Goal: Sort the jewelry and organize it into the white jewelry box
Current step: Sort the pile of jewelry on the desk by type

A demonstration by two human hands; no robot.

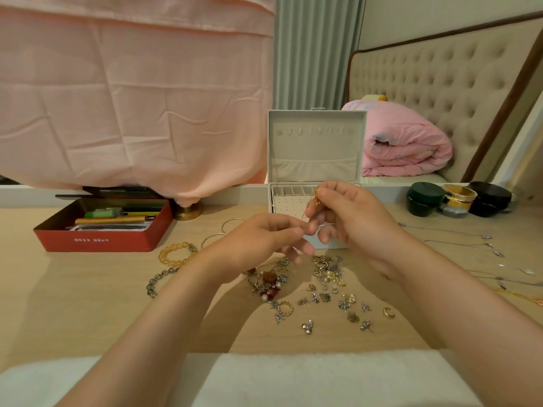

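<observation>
On the pale wooden tabletop [88, 289], seen from the head camera, a white jewelry box [316, 171] stands open with its lid upright, and both bare hands are raised just in front of it. The right hand [349, 218] pinches a small gold earring [317, 199] between thumb and forefinger, holding it over the box's front edge. The left hand [261, 239] has its thumb and fingertips pressed together beside the right hand's fingers; it may be gripping a thin pin or wire running down from the earring, but that is too fine to tell.

Judging by how things lie, the sorting is at an early stage. The divided compartments along the box's top tray look empty, as do the hooks and pocket inside the lid. A loose heap of mixed gold and silver earrings and charms [323, 283] lies scattered below the hands. An amber bead bracelet [176, 254] and a grey bead bracelet [160, 279] rest to the left, and thin silver chain necklaces [458, 242] trail off to the right, all outside the box.
</observation>
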